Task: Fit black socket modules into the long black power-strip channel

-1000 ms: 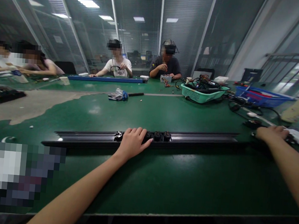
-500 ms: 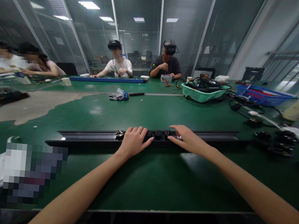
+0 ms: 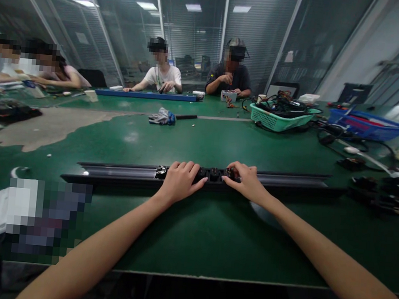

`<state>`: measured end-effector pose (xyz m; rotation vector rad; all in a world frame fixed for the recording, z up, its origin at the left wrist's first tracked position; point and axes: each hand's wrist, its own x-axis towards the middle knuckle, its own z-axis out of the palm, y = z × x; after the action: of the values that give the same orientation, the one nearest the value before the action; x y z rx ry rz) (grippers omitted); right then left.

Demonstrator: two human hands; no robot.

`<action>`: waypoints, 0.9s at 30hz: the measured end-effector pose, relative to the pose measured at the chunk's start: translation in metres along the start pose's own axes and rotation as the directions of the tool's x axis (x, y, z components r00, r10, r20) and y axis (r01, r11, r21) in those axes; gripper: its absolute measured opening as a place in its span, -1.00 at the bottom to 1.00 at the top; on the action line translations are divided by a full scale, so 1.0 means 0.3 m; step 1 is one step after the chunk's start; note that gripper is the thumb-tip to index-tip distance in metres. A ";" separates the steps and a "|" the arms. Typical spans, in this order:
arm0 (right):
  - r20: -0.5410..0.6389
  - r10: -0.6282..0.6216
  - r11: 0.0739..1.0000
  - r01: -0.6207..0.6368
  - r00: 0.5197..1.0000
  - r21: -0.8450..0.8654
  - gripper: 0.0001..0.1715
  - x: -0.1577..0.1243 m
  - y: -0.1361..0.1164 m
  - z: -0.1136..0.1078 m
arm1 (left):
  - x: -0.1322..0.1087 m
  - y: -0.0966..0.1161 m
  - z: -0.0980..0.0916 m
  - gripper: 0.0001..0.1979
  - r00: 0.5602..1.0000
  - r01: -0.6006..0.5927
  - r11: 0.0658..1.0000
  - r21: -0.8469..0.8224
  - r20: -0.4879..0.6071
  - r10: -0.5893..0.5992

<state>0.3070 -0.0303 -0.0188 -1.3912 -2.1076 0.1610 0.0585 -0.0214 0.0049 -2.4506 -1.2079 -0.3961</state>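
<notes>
In the head view, the step in hand looks like fitting a small black block into a long black rail. The rail (image 3: 297, 182) lies flat on the table (image 3: 184, 241), running side to side, back from the near edge and much in line with it.

The right hand (image 3: 228, 172) is bent partly closed. Its thumb and first finger sit on two sides of a block (image 3: 230, 172) in the rail, and it seems to have hold of it – how tight, I cannot tell. So the block is right at the tips of that hand, with the rail under it.

The left hand (image 3: 180, 180) lies over the rail, fingers curved across it and thumb out to the side. What is under the palm is hidden, so I cannot tell if it grips or just presses. A middle block (image 3: 214, 173) sits in the rail between the two hands.

The next move seems to call for a straight, even push on the block – with the left hand keeping the rail from sliding. More dark parts (image 3: 396, 191) lie toward the table's right edge, apart from the rail.
</notes>
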 end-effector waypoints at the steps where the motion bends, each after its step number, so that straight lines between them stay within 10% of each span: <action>1: 0.007 0.002 1.000 -0.002 1.000 0.016 -0.62 0.001 0.002 -0.002 | 0.000 0.001 -0.001 -0.51 1.000 0.001 1.000 -0.002 0.003 -0.001; 18: -0.074 -0.008 1.000 0.007 0.997 -0.014 -0.77 0.004 0.010 -0.013 | 0.004 0.003 -0.001 -0.51 1.000 0.003 1.000 0.016 -0.003 -0.003; 27: 0.087 -0.025 0.993 0.034 0.996 -0.113 -0.60 -0.013 0.025 -0.064 | 0.002 -0.001 -0.002 -0.53 1.000 -0.003 1.000 0.003 -0.016 0.003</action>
<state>0.3245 -0.0344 -0.0079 -1.4413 -2.2373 0.0904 0.0585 -0.0210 0.0057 -2.4420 -1.1975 -0.4126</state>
